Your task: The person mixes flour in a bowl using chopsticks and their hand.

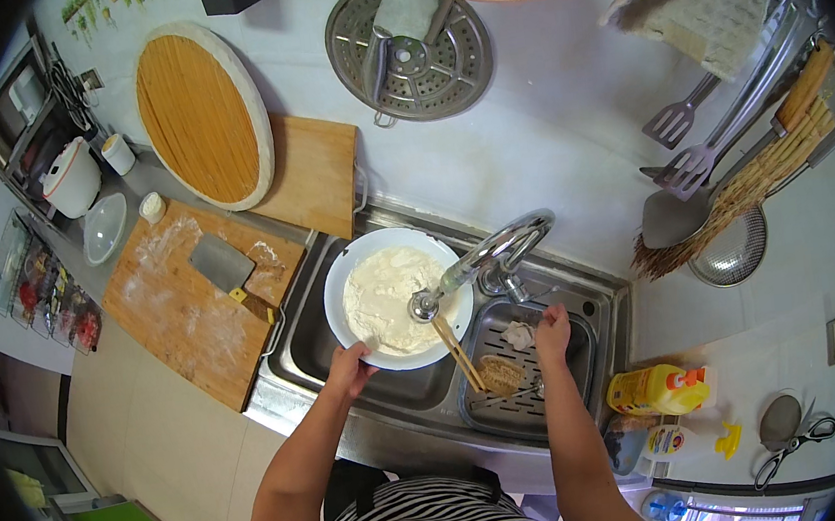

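My left hand (351,371) grips the near rim of a white enamel basin (337,310) held over the left sink bowl. Flour (390,293) with a wet patch fills the basin, and a pair of wooden chopsticks (459,354) rests in it, sticking out over the near right rim. Above the basin hangs the spout of a chrome faucet (463,267). My right hand (552,330) is over the right sink bowl, fingers curled, below the faucet lever; whether it holds anything cannot be told. Beside it, a crumpled pale cloth (519,335) and a round scrub brush (502,374) lie in the drain tray (477,405).
On the left lies a floured wooden board (191,335) with a metal dough scraper (222,263). Another board (318,172) leans on the wall. Spatulas (687,167) and a straw brush (729,208) hang at the right, above a yellow detergent bottle (645,391).
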Available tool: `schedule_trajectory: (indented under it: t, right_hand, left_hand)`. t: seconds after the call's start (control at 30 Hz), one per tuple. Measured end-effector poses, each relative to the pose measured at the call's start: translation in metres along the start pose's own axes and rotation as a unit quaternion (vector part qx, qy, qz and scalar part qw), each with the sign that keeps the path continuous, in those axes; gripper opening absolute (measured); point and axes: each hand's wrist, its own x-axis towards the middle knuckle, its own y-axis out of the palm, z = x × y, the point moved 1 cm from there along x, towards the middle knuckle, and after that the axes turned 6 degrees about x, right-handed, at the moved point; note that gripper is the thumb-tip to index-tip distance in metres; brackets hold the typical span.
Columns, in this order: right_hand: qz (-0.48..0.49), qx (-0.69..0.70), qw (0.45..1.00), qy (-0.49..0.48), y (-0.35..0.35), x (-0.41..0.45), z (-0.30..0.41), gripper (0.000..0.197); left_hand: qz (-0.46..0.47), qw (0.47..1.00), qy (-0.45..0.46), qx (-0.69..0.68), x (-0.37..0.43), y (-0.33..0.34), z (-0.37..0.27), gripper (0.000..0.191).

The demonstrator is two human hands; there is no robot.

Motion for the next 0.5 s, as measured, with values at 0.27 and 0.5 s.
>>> schedule_trajectory:
  t: [0.27, 0.5]
  right_hand:
    - [0.066, -0.112, 0.991, 0.001, 0.035, 0.041, 0.014, 0.063]
    - [0.109, -0.192, 0.975, -0.025, 0.026, 0.016, 0.041, 0.078]
  left_hand:
    - [-0.036, 0.999, 0.012, 0.036, -0.025, -0.016, -0.006, 0.033]
    - [-0.084, 0.996, 0.000, 0.029, -0.062, -0.044, 0.006, 0.034]
